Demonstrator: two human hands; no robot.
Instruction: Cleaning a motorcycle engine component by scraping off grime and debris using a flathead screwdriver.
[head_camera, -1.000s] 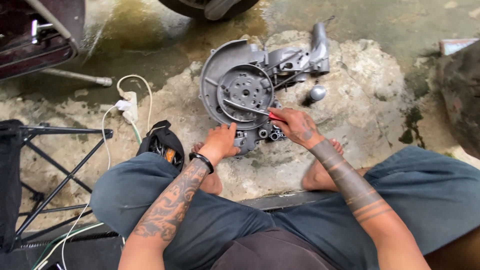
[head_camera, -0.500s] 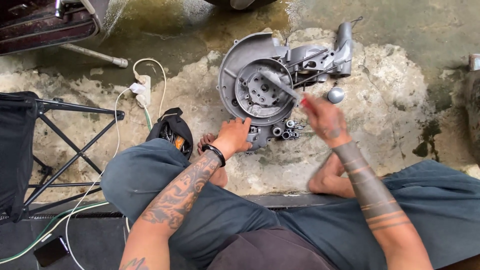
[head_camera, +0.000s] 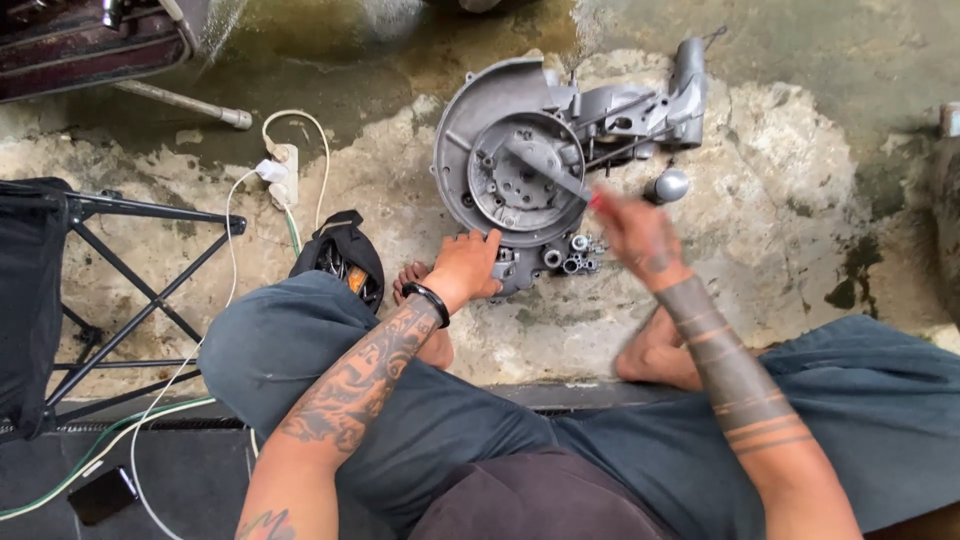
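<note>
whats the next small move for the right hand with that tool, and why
Probably bring the tool tip down onto the round hub of the grey engine casing. The right hand holds it angled across the hub, blurred with motion, while the left hand braces the casing's lower edge.

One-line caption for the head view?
Seated person steadies a grey engine casing with left hand, right hand working a tool on it.

Patchy, stained concrete floor (head_camera: 800, 200), wet at 12 o'clock. Black folding frame (head_camera: 120, 280) at 9 o'clock; white power strip (head_camera: 283, 172) at 10.
</note>
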